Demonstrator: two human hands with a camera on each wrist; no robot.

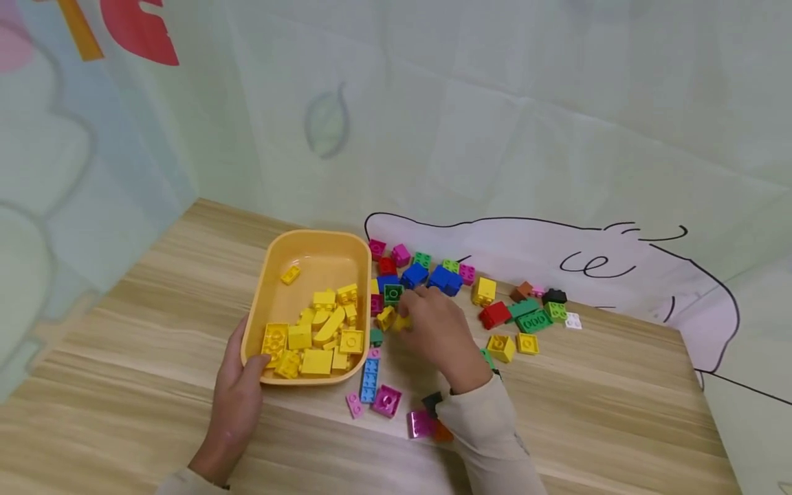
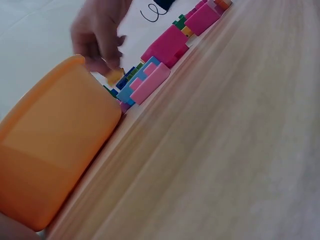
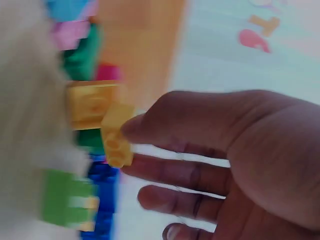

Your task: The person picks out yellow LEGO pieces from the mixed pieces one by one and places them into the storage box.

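A yellow-orange plastic tub holds several yellow toy bricks and stands at the middle left of the table. My left hand grips its near left corner, thumb over the rim. To the right of the tub, my right hand pinches a yellow toy brick between thumb and fingers, as the right wrist view shows. Another yellow brick lies beside it, close to the tub's wall. In the left wrist view the tub's outer side fills the left.
Loose bricks spread right of the tub: blue bricks, a red brick, a green brick and a yellow brick. Nearer are a light blue brick and a magenta brick. A printed cloth hangs behind the table.
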